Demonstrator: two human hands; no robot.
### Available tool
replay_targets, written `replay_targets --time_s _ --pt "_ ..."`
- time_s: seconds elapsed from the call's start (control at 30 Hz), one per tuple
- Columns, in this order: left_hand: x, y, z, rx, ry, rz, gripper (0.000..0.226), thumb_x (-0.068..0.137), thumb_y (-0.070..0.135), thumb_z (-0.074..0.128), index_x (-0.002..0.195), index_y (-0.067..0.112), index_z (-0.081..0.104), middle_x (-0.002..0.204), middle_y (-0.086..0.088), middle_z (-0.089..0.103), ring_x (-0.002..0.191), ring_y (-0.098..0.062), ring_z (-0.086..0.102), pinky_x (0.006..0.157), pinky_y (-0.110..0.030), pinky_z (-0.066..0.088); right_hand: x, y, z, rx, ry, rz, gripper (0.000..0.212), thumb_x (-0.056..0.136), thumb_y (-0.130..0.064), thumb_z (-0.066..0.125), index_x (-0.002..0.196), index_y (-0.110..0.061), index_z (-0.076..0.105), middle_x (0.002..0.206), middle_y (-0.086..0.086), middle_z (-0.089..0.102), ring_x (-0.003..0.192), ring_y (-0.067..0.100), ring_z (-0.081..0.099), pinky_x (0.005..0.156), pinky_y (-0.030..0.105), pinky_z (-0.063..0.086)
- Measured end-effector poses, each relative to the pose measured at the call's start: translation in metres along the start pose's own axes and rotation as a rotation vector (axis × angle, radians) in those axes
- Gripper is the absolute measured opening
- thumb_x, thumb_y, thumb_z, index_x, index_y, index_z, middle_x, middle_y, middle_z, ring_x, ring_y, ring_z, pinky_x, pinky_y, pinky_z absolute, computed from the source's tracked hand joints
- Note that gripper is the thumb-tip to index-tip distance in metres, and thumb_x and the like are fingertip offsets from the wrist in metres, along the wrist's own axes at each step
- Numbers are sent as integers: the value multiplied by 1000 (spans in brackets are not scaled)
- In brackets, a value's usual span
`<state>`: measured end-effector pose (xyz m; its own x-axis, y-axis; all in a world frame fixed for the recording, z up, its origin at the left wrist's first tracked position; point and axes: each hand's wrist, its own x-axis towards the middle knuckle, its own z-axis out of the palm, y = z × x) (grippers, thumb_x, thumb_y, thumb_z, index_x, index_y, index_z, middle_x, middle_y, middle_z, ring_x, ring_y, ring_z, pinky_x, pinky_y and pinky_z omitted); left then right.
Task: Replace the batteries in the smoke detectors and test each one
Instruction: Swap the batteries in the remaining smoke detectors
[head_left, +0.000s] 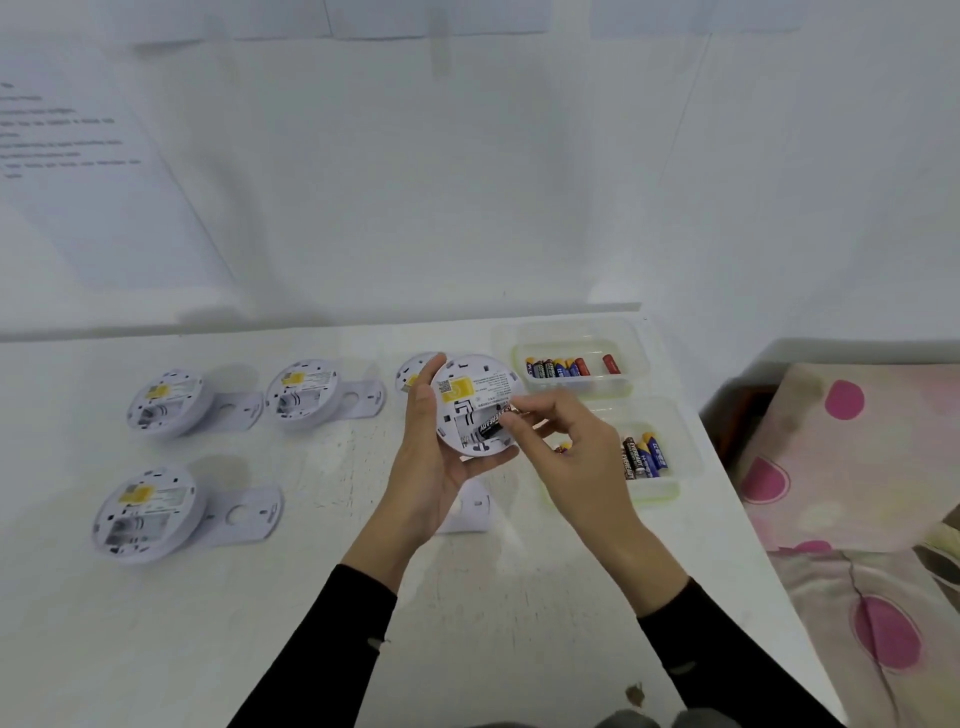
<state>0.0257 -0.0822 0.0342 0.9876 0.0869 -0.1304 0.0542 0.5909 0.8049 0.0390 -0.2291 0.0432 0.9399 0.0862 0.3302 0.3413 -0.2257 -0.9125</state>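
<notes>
Battery-fitting step, by judgement. Round white plastic smoke detector (470, 387), back up, gripped in left hand (426, 467); black cylindrical battery (491, 426) pinched by right hand (576, 452) at the open compartment between both hands. Next, probably: pressing it flat, polarity matched.

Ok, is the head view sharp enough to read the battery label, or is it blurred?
Head view: sharp at centre, the battery label in the held detector reads clearly; the wall sheet is blurred, unreadable; the wide lens bends the table edges; light is soft, shadows faint.
</notes>
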Motion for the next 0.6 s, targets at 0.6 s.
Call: replay_targets --time_s 0.6 --pt "3 6 1 110 37 11 40 105 43 27 137 33 47 124 -6 67 106 -31 70 68 -45 61 7 22 1 -155 -158 -45 14 89 -43 59 93 -30 64 108 -9 50 112 11 46 80 24 45"
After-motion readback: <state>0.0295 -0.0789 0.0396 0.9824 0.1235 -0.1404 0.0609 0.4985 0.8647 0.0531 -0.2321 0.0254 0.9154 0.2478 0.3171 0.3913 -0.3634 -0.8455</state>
